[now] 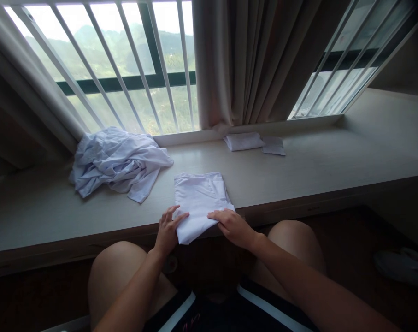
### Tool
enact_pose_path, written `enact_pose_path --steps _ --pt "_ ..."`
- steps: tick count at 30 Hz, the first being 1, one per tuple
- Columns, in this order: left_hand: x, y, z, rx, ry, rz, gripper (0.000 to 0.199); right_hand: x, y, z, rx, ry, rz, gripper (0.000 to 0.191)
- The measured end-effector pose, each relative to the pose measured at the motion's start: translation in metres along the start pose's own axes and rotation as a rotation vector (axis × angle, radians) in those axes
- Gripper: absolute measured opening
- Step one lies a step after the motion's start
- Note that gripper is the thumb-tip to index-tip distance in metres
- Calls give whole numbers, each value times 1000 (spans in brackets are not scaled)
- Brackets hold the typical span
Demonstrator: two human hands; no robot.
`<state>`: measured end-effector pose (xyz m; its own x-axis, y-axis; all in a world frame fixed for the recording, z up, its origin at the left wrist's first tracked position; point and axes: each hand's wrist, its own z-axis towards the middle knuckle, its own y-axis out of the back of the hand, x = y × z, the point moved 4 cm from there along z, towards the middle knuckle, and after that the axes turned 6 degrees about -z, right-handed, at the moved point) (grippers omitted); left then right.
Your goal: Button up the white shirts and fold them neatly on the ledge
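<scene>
A white cloth (201,198), folded into a rough rectangle, lies on the window ledge with its near end hanging over the front edge. At its left side is my left hand (167,227), thumb and fingers apart, thumb tip on the fabric. My right hand (232,225) rests on the near right part of the same cloth, its fingers stretched out over the fabric and partly overlapping the edge.
A crumpled heap of white cloth (119,159) lies to the left on the ledge (281,175). Near the window are a small folded white cloth (244,141) and a flat pale piece (273,145). Curtains (226,64) hang behind. My knees are below the ledge.
</scene>
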<state>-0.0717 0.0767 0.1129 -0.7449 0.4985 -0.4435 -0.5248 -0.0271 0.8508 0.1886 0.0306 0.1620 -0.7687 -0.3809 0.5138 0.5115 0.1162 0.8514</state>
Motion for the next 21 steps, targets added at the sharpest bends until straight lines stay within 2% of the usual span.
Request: enact_pose_path --steps 2,3,5,7,11,13,17,21 --pt "-1 0 4 23 -35 -62 49 -4 8 -5 40 40 -2 49" --pt "-2 0 6 41 -46 -92 48 -9 11 -9 91 80 -10 54" --pt "-3 -2 10 59 -64 -140 47 -25 14 -22 224 159 -58 84" --pt "-4 -3 14 44 -75 -175 44 -53 16 -35 301 159 -156 109" --pt "-2 -5 22 -49 -52 -270 33 -108 7 -49 239 65 -391 122" --pt "-2 -5 25 -88 -47 -314 29 -117 -1 -43 145 71 -450 119" --pt "-5 -3 29 -116 -33 -363 24 -104 -10 -15 -76 152 -439 86" --pt "-7 3 34 -153 28 -400 23 -91 -10 11 -113 231 -266 53"
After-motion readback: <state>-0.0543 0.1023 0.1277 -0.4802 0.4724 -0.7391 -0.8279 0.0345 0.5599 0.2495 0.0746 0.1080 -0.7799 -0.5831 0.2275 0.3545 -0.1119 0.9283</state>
